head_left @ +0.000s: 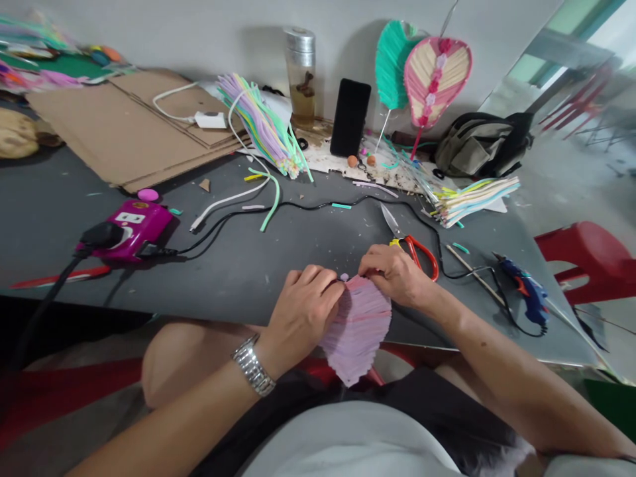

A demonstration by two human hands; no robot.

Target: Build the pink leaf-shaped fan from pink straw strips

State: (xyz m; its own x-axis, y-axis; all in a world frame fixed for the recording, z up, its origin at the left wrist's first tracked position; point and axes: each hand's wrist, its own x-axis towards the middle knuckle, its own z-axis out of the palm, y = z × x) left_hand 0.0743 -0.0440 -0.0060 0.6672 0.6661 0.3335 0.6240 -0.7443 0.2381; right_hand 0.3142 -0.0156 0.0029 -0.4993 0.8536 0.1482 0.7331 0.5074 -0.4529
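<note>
A pink-lilac leaf-shaped fan (pixel 360 324) made of fuzzy strips lies over the table's front edge, its pointed end toward my body. My left hand (pixel 309 306) grips its upper left edge, fingers curled over it. At the upper right edge, my right hand (pixel 392 271) pinches the fan between thumb and fingers. A small lilac bit (pixel 344 277) shows between the two hands. Scissors with orange and yellow handles (pixel 420 257) lie just beyond my right hand. The undersides of my fingers are hidden.
A blue glue gun (pixel 529 291) and a thin stick (pixel 474 275) lie at the right. Its black cord crosses the grey table to a magenta power box (pixel 132 228). Behind stand a phone (pixel 350 118), a bottle (pixel 301 79), pipe cleaner bundles (pixel 263 126) and two finished fans (pixel 437 79).
</note>
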